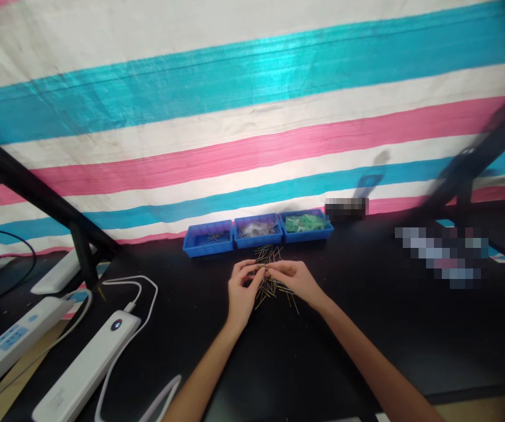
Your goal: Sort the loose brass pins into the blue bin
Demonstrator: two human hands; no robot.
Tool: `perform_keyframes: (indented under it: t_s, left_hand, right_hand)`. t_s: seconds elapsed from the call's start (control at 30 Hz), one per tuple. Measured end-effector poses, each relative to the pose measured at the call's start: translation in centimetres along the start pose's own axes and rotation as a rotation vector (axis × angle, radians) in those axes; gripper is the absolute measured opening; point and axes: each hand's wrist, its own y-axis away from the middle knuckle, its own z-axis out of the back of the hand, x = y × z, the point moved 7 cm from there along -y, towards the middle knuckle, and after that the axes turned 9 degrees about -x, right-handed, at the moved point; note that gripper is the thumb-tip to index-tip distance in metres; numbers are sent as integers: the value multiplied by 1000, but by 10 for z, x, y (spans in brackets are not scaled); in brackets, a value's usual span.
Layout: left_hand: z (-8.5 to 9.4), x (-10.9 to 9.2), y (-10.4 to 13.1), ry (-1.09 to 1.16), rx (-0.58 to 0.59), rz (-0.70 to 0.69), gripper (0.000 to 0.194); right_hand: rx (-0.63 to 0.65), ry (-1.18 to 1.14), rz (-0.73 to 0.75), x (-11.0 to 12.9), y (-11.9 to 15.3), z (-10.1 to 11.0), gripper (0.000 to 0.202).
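A loose pile of thin metal rods, some with yellowish parts, lies on the black table. Over the pile, my left hand is closed in a pinch, thumb and fingers meeting at the tips. My right hand comes in from the other side, also pinched, and its fingertips touch those of the left. Whatever they hold between them is too small and covered to make out. Behind the hands stand three blue bins: the left bin has a few rods, the middle bin clear plastic bags, the right bin green packets.
On the left lie a white power bank with a looping white cable and a white power strip. Black frame bars slant on both sides. A striped sheet hangs behind. Blurred items lie at the right.
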Motion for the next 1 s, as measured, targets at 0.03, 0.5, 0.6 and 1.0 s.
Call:
perform_keyframes:
  t_s: [0.03,0.5,0.6,1.0]
  left_hand:
    - [0,1,0,14,-5,7,14]
    - [1,-2,-4,-6,35,-32,12]
    - [3,-11,-4,-62,23,-116,11]
    - [66,-10,-74,-79,-418,-111,37]
  right_hand:
    - [9,36,22,0,0,-2,30]
    - [-75,188,177,13,0,5,23]
    - [-102,173,223,17,0,7,23]
    - [-161,492,318,20,2,14,14]
